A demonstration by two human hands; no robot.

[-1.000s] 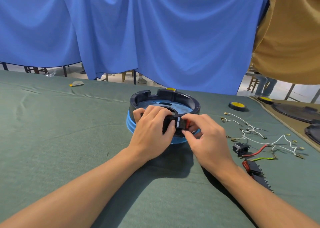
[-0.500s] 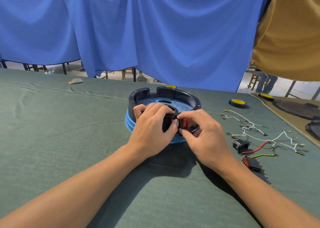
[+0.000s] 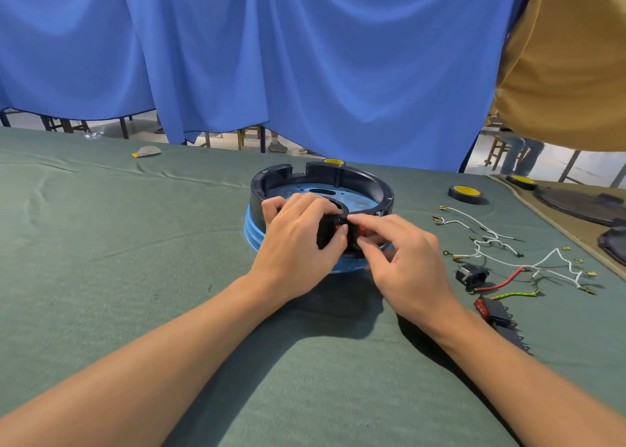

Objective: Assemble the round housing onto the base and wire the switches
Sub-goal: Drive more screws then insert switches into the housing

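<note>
A dark round housing (image 3: pixel 359 182) sits on a blue round base (image 3: pixel 252 231) at the middle of the green table. My left hand (image 3: pixel 298 243) grips the housing's near wall, fingers curled over the rim. My right hand (image 3: pixel 403 260) pinches a small switch with a red rocker (image 3: pixel 362 231) at the housing's near wall. Much of the switch is hidden by my fingers. Loose white wires (image 3: pixel 491 239) with terminals lie to the right, beside a black socket (image 3: pixel 472 275) with red and green-yellow leads and another red switch (image 3: pixel 489 309).
A black toothed strip (image 3: pixel 513 336) lies by my right forearm. Yellow-topped black discs (image 3: pixel 465 194) sit at the back right. Dark round parts (image 3: pixel 582 206) rest on a tan mat at far right. Blue cloth (image 3: pixel 305 56) hangs behind the table. A small scrap (image 3: pixel 147 151) lies far left.
Both hands stay at the housing's near wall. My right fingers have shifted slightly on the red switch, pressing it closer against the wall. The housing has not moved.
</note>
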